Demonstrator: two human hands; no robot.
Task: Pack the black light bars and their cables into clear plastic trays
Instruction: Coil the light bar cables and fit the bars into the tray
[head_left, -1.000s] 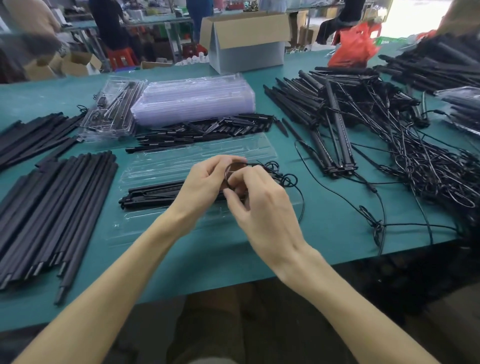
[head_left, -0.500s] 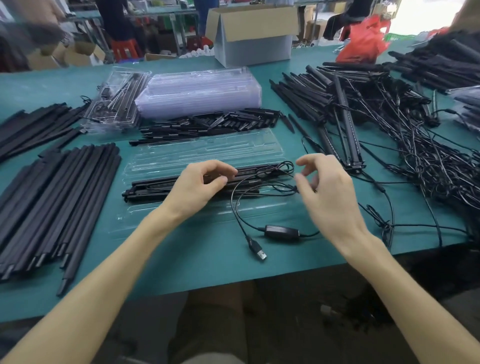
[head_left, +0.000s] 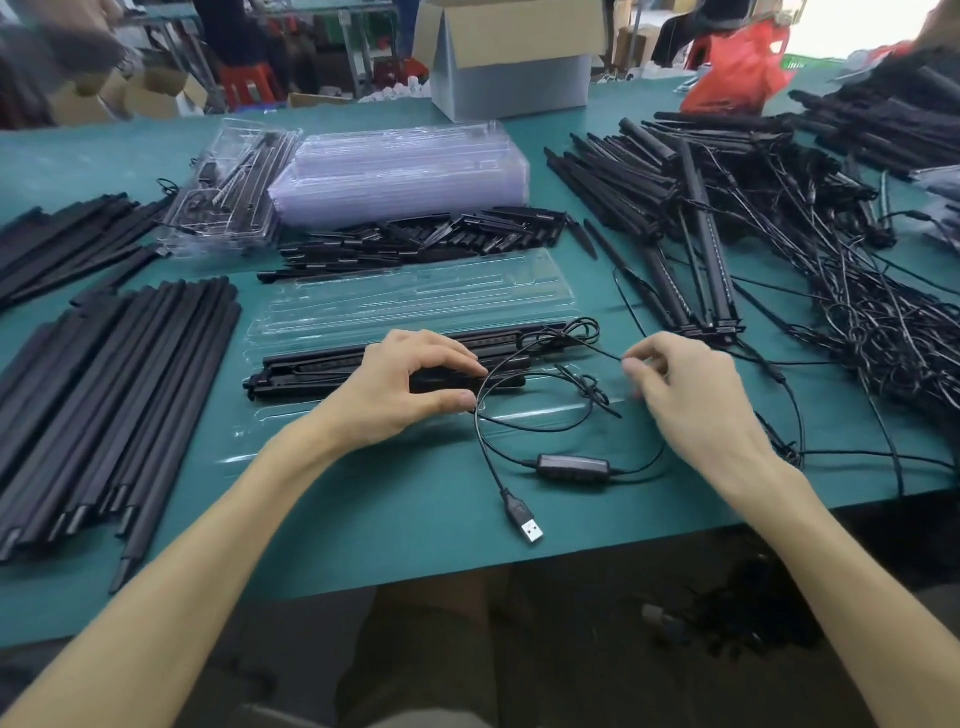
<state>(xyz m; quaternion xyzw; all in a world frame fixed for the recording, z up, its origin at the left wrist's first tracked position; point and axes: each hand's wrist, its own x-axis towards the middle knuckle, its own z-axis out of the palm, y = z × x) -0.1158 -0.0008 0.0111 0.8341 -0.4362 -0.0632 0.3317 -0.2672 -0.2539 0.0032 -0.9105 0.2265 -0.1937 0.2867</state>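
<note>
Gripping black light bars in the clear tray, left hand curled round them; right hand pinched the USB cable. Green tabletop; cardboard box upper centre.

An open clear plastic tray lies mid-way along the green tabletop, with black light bars in its near half and their thin black cable trailing onto the tabletop in front. To its left lies a row of long black rods. Behind it are a heap of short black plastic clips, then a stack of clear plastic trays. To its right sprawls a pile of black bars with tangled cables.
</note>
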